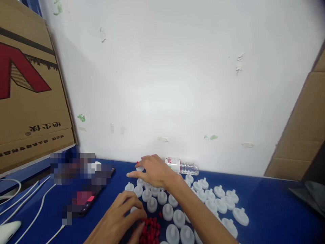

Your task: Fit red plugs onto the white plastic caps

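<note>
Several small white round plastic parts [203, 200] with a centre stub lie in rows on the blue table [269, 206]. My right hand [152, 171] reaches to the far end of the rows, fingers curved down onto a white part [139, 168] that it pinches. My left hand [124, 211] rests nearer to me with its fingers curled over a white part [133, 209], beside a pile of small red pieces [151, 230]. What the left fingers hold is partly hidden.
A plastic water bottle [182, 166] lies on its side against the white wall. A phone [86, 201] lies left of the parts, with white cables [33, 210] further left. Cardboard boxes stand at the left [27, 84] and right [302, 125].
</note>
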Demonstrator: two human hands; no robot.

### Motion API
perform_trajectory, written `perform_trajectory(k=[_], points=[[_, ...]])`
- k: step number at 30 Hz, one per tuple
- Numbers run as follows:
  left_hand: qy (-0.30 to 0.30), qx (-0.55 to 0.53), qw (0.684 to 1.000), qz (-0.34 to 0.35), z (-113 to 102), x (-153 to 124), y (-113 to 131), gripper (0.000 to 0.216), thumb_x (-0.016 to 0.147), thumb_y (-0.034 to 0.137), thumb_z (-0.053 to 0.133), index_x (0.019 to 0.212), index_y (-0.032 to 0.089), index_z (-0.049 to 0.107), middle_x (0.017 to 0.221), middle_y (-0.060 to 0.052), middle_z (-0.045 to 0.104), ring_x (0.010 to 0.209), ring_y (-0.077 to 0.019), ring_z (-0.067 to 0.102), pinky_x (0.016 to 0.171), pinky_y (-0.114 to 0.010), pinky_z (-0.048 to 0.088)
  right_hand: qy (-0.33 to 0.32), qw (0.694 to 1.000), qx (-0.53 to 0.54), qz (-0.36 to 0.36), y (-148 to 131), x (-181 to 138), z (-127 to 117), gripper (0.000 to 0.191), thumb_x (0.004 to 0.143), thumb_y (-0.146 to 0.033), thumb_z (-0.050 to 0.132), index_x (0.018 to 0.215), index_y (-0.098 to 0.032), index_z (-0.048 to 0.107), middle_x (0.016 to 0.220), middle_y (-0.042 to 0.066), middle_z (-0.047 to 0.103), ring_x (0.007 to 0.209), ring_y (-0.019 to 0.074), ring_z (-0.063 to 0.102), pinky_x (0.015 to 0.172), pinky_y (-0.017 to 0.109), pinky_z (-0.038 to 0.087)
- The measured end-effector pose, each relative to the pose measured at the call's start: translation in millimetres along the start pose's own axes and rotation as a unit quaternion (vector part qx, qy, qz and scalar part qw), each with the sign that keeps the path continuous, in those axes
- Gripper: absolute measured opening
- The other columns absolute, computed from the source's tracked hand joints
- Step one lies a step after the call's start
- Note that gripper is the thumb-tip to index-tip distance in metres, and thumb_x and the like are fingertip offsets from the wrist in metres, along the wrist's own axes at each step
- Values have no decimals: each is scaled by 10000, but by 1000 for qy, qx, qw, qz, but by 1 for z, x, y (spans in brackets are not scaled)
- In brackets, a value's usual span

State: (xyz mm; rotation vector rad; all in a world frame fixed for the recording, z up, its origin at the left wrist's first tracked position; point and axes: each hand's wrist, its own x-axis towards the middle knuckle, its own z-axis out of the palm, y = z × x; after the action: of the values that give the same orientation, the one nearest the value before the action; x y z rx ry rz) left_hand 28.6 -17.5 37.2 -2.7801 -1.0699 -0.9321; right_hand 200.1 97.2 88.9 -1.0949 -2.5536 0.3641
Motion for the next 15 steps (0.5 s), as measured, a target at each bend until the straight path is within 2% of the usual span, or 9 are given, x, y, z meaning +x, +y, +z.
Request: perform_trajectory(k=[4,6,8,11,13,15], points=[[102,-42,989,-103,-4,1,-8,218,1031,274,437,886,246,598,888,-25,653,867,-207,602,750,-281,518,31,999,40,2,-4,-1,-23,241,926,-432,711,1047,-224,715,1140,67,724,1006,218,663,832,321,469],[132,-40,977,-161,-4,2,-12,231,1037,396,445,925,257,592,897,-12,654,876,-218,603,755,-293,508,5,998,67,-3,-8,-5,-35,218,847,-359,803,997,-246,693,1112,15,718,907,164,665,710,253,465],[130,-29,970,-201,-3,2,-14,286,1027,498,455,939,264,595,893,0,662,875,-227,603,769,-307,503,-69,993,92,-4,-16,-11,-47,284,756,-317,872,939,-247,668,1060,-22,717,822,134,654,614,213,444],[89,-20,971,-222,1,3,-15,390,1025,562,450,829,256,591,795,10,646,802,-226,589,716,-303,494,-179,980,82,18,-33,-22,-61,324,695,-251,895,870,-238,623,1052,-36,705,792,129,634,556,198,418],[78,-15,974,-210,3,3,-17,430,1018,582,466,772,249,582,762,8,632,766,-222,580,684,-294,495,-211,975,62,21,-45,-28,-67,326,696,-237,885,858,-243,602,1070,-41,694,771,125,622,535,196,410],[93,-10,979,-182,5,1,-18,429,1016,582,479,768,249,589,780,-1,634,778,-222,588,700,-293,510,-222,973,55,15,-54,-30,-69,347,693,-226,880,878,-256,589,1053,-48,685,732,116,612,513,192,407]])
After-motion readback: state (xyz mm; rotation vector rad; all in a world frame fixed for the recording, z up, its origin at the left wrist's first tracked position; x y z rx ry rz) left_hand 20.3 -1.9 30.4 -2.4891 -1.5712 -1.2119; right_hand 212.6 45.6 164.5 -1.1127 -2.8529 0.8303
